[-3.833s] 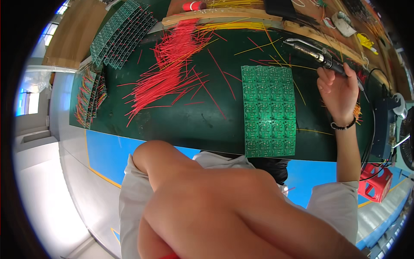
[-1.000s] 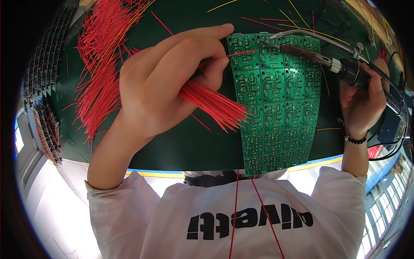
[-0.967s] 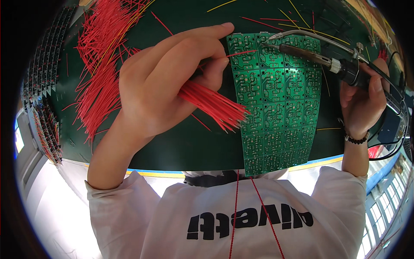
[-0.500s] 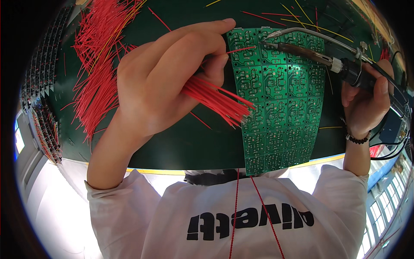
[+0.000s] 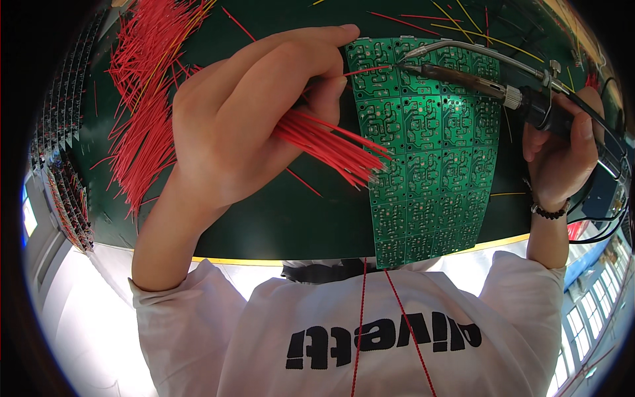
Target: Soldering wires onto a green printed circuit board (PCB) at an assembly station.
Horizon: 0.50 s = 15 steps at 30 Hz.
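Perhaps a wobble of the left hand [image 5: 228, 122], pinching a red wire [image 5: 367, 70], or the right hand [image 5: 562, 162], gripping the iron [image 5: 512, 97], could scorch the board [image 5: 426, 169].

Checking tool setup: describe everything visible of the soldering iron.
The black-handled soldering iron with a dark metal shaft sits aslant in the right hand, tip toward the upper left. A silver collar joins shaft and handle; a curved silver tube, fixed alongside, ends near the tip. The tip is over the green rectangular circuit-board panel, close to a thin red wire; contact unclear.
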Motion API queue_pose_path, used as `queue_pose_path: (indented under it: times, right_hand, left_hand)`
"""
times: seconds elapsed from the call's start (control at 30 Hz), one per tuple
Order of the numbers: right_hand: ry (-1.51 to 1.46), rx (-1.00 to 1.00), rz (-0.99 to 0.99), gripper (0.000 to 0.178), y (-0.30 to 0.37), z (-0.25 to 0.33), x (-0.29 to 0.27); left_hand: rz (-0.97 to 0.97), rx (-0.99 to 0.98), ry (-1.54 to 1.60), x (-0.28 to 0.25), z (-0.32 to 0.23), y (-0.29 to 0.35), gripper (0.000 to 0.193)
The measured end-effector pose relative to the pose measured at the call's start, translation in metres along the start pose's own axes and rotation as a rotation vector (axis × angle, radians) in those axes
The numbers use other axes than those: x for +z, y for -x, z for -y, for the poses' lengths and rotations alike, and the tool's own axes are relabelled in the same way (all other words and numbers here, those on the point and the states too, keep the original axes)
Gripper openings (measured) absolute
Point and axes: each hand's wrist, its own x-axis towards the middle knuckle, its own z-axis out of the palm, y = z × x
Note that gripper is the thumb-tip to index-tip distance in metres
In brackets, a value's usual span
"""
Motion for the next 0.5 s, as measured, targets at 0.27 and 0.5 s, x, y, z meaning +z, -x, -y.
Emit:
queue_pose_path:
  times: [0.27, 0.5]
  right_hand:
    - [-0.029, -0.01, -0.027, 0.036, 0.0004, 0.0, 0.0012]
    - [-0.063, 0.016, -0.024, 0.037, 0.0005, -0.0001, -0.0008]
  left_hand:
    - [-0.001, -0.019, 0.016, 0.0005, 0.0001, 0.0007, 0.008]
    - [0.011, -0.031, 0.02, 0.0002, -0.0013, 0.0004, 0.008]
